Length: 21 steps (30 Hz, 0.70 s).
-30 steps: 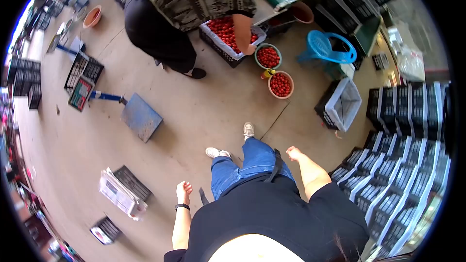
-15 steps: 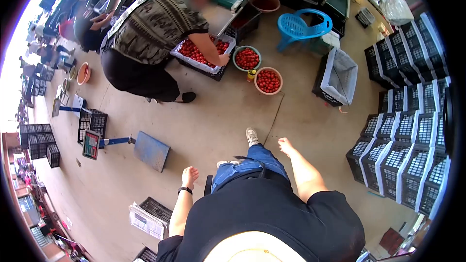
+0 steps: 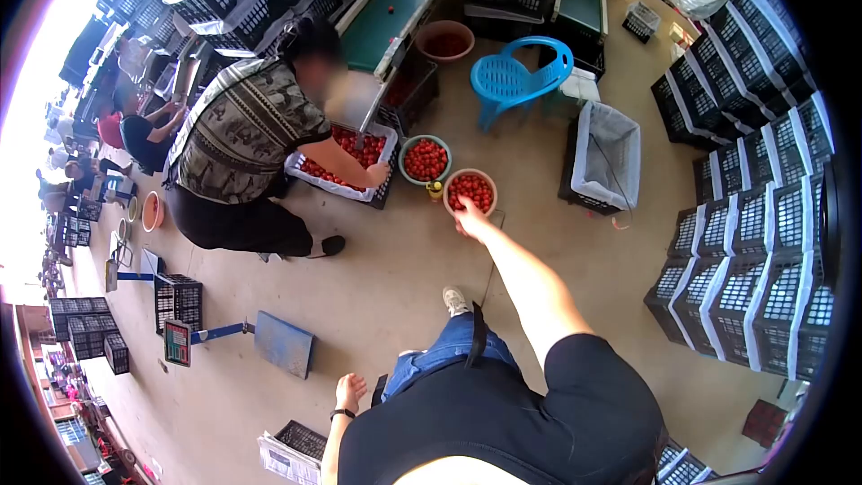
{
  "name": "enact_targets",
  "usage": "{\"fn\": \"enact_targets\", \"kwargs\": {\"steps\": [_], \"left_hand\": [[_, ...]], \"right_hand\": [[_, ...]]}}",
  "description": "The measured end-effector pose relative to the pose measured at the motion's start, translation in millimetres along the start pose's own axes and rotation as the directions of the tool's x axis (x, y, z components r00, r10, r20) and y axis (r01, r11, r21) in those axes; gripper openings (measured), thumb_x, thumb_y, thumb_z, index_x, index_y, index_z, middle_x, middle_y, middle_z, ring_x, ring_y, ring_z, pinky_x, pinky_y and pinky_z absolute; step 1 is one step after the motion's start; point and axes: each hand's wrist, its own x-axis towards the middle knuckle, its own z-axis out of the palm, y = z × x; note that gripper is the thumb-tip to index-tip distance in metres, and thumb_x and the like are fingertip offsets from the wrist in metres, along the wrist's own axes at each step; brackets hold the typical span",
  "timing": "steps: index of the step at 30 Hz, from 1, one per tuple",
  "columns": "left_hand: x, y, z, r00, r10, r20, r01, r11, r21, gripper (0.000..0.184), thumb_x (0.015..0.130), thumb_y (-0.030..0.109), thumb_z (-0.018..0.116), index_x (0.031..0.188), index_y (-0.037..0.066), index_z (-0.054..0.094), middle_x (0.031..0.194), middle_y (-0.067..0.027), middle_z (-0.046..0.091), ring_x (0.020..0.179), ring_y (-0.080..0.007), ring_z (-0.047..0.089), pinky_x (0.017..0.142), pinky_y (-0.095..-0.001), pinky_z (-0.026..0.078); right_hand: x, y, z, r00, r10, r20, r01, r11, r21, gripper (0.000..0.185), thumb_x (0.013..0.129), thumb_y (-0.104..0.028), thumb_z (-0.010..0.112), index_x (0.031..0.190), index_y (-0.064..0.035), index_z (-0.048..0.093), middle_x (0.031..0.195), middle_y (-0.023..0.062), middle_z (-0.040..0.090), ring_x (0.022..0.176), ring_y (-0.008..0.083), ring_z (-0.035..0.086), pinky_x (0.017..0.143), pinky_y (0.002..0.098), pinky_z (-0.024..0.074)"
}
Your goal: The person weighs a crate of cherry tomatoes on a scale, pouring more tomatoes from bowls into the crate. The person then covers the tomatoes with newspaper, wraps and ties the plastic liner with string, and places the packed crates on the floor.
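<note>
My right hand (image 3: 469,219) is stretched out in front of me, over the near rim of a pale orange basin (image 3: 492,207) full of small red fruits (image 3: 470,188) that look like cherry tomatoes. At least one finger points out over the fruits; I cannot tell whether it touches them. Low at my left side is my left hand (image 3: 350,390), holding nothing, its fingers loosely bent and apart. A greenish basin (image 3: 403,166) of the same fruits stands beside the orange one, with a small yellow-and-dark object (image 3: 435,190) between them.
A co-worker (image 3: 242,144) bends over a lined crate (image 3: 388,181) of red fruits. A lined black crate (image 3: 606,157) and a blue chair (image 3: 512,81) stand ahead to the right. Stacked crates (image 3: 754,251) line the right. A platform scale (image 3: 284,344) is at left.
My right hand has gone forward from near my leg to the orange basin. My left hand stays low at my side. The view has shifted, and the co-worker remains bent over the crate.
</note>
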Motion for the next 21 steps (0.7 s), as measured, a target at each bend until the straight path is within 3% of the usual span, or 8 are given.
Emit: {"fn": "enact_targets", "kwargs": {"steps": [2, 3, 10, 11, 13, 14, 18, 21], "left_hand": [[-12, -8, -6, 1.0, 0.031, -0.005, -0.031, 0.998, -0.045, 0.025, 0.09, 0.028, 0.039, 0.104, 0.008, 0.044, 0.094, -0.0123, 0.057, 0.08, -0.0232, 0.058, 0.068, -0.0366, 0.05], [-16, -11, -12, 0.998, -0.004, -0.059, 0.001, 0.999, -0.045, 0.026, 0.091, 0.028, 0.037, 0.105, 0.007, 0.044, 0.094, -0.012, 0.057, 0.08, -0.0225, 0.058, 0.068, -0.0358, 0.05], [-60, -86, -44, 0.98, -0.046, -0.191, 0.015, 0.987, -0.158, 0.028, 0.091, 0.028, 0.036, 0.108, 0.006, 0.043, 0.095, -0.0109, 0.056, 0.08, -0.0215, 0.057, 0.069, -0.0362, 0.049], [-65, -94, -45, 0.974, -0.077, -0.212, 0.034, 0.979, -0.199, 0.028, 0.091, 0.028, 0.036, 0.108, 0.006, 0.043, 0.095, -0.0108, 0.056, 0.08, -0.0215, 0.057, 0.069, -0.0362, 0.049], [-78, -118, -56, 0.966, -0.146, -0.212, 0.087, 0.96, -0.267, 0.027, 0.087, 0.025, 0.04, 0.106, 0.006, 0.044, 0.091, -0.0099, 0.057, 0.077, -0.0212, 0.057, 0.068, -0.0357, 0.049], [-78, -129, -61, 0.961, -0.184, -0.209, 0.115, 0.946, -0.305, 0.026, 0.087, 0.024, 0.04, 0.105, 0.006, 0.045, 0.091, -0.0098, 0.057, 0.076, -0.0211, 0.057, 0.066, -0.0354, 0.049], [-72, -163, -66, 0.939, -0.271, -0.211, 0.173, 0.904, -0.39, 0.025, 0.088, 0.022, 0.038, 0.104, 0.005, 0.047, 0.087, -0.009, 0.058, 0.073, -0.019, 0.058, 0.063, -0.0335, 0.05], [-49, -183, -72, 0.951, -0.275, -0.143, 0.196, 0.891, -0.409, 0.025, 0.088, 0.022, 0.038, 0.105, 0.005, 0.046, 0.087, -0.0091, 0.058, 0.073, -0.0184, 0.058, 0.063, -0.0332, 0.05]], "right_hand": [[38, -52, 11, 0.971, -0.219, -0.091, 0.192, 0.951, -0.241, 0.05, 0.083, -0.012, 0.047, 0.13, -0.0118, 0.031, 0.074, 0.0082, 0.056, 0.055, 0.0155, 0.054, 0.052, 0.0311, 0.0456], [58, -64, 13, 0.955, -0.288, -0.076, 0.241, 0.898, -0.369, 0.046, 0.083, -0.017, 0.046, 0.127, -0.0074, 0.036, 0.099, 0.0184, 0.057, 0.08, 0.0263, 0.059, 0.072, 0.0365, 0.0456], [35, -126, -3, 0.927, 0.338, -0.165, -0.331, 0.527, -0.783, 0.027, 0.077, -0.017, 0.052, 0.095, 0.001, 0.061, 0.086, 0.0174, 0.062, 0.078, 0.0252, 0.06, 0.072, 0.0386, 0.0461], [45, -137, 10, 0.95, 0.311, 0.002, -0.158, 0.488, -0.858, 0.024, 0.076, -0.015, 0.053, 0.092, 0.0013, 0.061, 0.086, 0.0201, 0.062, 0.08, 0.0261, 0.061, 0.073, 0.0406, 0.046], [96, -102, 32, 0.952, -0.299, 0.071, 0.261, 0.664, -0.7, 0.031, 0.078, -0.016, 0.049, 0.106, -0.0039, 0.056, 0.104, 0.0197, 0.058, 0.1, 0.0302, 0.055, 0.086, 0.0384, 0.0409], [72, -120, 55, 0.962, -0.265, 0.071, 0.238, 0.679, -0.694, 0.035, 0.08, -0.018, 0.047, 0.112, -0.0045, 0.051, 0.109, 0.019, 0.055, 0.103, 0.0311, 0.053, 0.089, 0.0367, 0.0388], [83, -60, 134, 0.959, -0.138, 0.248, 0.255, 0.805, -0.536, 0.041, 0.079, -0.011, 0.048, 0.119, -0.0044, 0.041, 0.076, 0.0144, 0.058, 0.054, 0.022, 0.056, 0.049, 0.0336, 0.0462], [48, 7, 177, 0.955, -0.044, 0.292, 0.218, 0.772, -0.597, 0.052, 0.08, -0.01, 0.047, 0.128, -0.004, 0.028, 0.075, 0.013, 0.056, 0.052, 0.0197, 0.054, 0.046, 0.0317, 0.0451]]}}
